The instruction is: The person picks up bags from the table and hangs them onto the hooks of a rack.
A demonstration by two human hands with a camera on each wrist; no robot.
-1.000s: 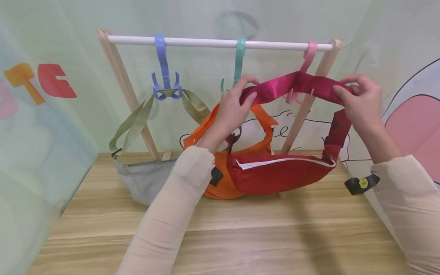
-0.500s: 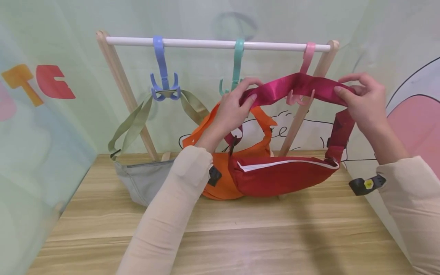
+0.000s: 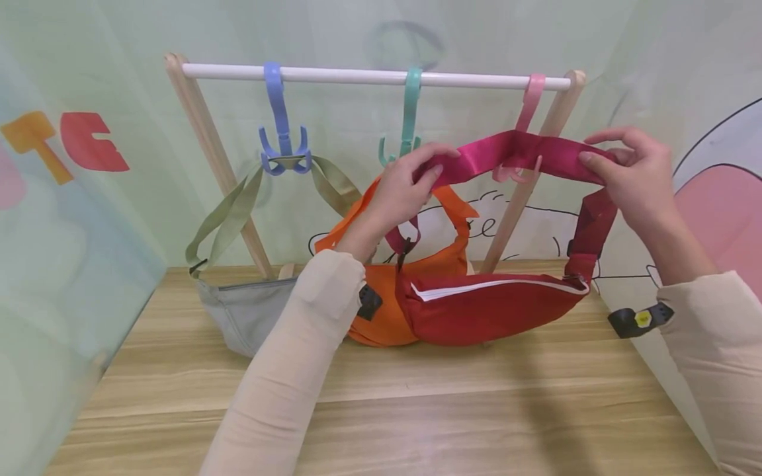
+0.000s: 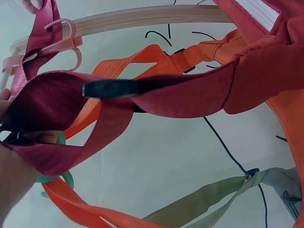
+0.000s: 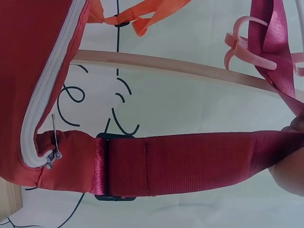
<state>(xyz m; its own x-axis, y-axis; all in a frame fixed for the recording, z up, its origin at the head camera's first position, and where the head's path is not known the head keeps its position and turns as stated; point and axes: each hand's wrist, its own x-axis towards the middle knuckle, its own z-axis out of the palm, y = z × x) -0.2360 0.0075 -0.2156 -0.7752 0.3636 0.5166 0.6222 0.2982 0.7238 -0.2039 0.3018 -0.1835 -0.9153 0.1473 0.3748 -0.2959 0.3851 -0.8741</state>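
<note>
In the head view a red sling bag [image 3: 500, 311] with a white zip hangs at the right of the rack. Its magenta strap [image 3: 476, 158] is spread between both hands. My left hand [image 3: 401, 188] pinches the strap's left part, thumb in front; my right hand [image 3: 639, 172] pinches its right part. Between the hands the strap lies at the pink hook [image 3: 531, 99], with a prong showing in front of it. The right wrist view shows the strap inside the pink hook's prongs [image 5: 251, 52]. Near the bag, a black buckle [image 5: 115, 166] joins the strap.
A white rail [image 3: 351, 75] on wooden legs carries the hooks. A grey bag [image 3: 244, 317] hangs by its green strap from the blue hook [image 3: 280, 119]. An orange bag [image 3: 383, 304] is partly behind the red one, below the green hook [image 3: 411, 109]. All stand over a wooden tabletop [image 3: 417, 410].
The strap and red bag have sunk slightly at the pink hook. My right hand has shifted a little to the right; both hands keep their pinch on the strap.
</note>
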